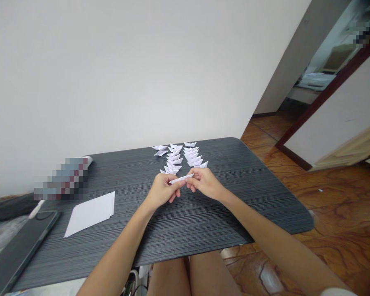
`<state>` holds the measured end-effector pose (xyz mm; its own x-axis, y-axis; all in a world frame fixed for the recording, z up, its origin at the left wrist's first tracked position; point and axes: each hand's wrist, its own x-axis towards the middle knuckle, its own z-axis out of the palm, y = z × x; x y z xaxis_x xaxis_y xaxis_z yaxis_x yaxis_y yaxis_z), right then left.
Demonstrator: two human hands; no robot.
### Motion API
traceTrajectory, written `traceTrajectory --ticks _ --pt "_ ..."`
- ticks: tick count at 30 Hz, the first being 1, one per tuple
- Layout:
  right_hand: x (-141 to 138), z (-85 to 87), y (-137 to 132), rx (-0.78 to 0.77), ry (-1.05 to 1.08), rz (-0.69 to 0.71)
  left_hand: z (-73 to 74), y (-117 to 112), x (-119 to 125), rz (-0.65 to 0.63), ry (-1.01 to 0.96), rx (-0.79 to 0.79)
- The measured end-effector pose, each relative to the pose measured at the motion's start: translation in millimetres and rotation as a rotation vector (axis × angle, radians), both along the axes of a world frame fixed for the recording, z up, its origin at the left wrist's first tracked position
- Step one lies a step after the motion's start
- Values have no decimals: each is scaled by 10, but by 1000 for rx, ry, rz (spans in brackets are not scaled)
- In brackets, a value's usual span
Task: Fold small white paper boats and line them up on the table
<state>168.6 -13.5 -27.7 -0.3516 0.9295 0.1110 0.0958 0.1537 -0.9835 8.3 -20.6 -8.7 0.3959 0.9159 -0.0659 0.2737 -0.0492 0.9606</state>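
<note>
Between my two hands is a narrow piece of folded white paper, held above the dark table. My left hand pinches its left end, thumb along the near side. At the other end, the fingers of my right hand are closed on the paper. Just beyond my hands stand several folded white paper boats, in a middle row and a right row. Two more paper boats sit to the left of these rows. My hands partly hide the nearest boats.
Flat white paper sheets lie on the dark wood-grain table at the left. A dark flat device is by the left edge, with a blurred-out object behind it. A white wall borders the table's far side.
</note>
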Motion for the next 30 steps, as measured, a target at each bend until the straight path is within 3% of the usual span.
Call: traceTrajectory --ticks 5,9,15,18,23,24,30 --pt "-6 -3 -18 77 -49 -42 8 -10 -17 -44 57 81" --pt "5 68 -36 133 -77 -91 32 -19 -31 25 94 131" --pt "39 108 -43 132 -48 -45 102 -17 -55 -122 54 128" --pt "59 77 -15 146 -35 -60 80 -5 -80 -44 58 122" --pt "144 67 75 125 63 -261 97 47 -179 296 2 233" --pt "150 78 82 121 80 -272 103 54 -187 317 -39 255" --pt "92 165 7 151 69 -171 36 37 -106 161 -140 267"
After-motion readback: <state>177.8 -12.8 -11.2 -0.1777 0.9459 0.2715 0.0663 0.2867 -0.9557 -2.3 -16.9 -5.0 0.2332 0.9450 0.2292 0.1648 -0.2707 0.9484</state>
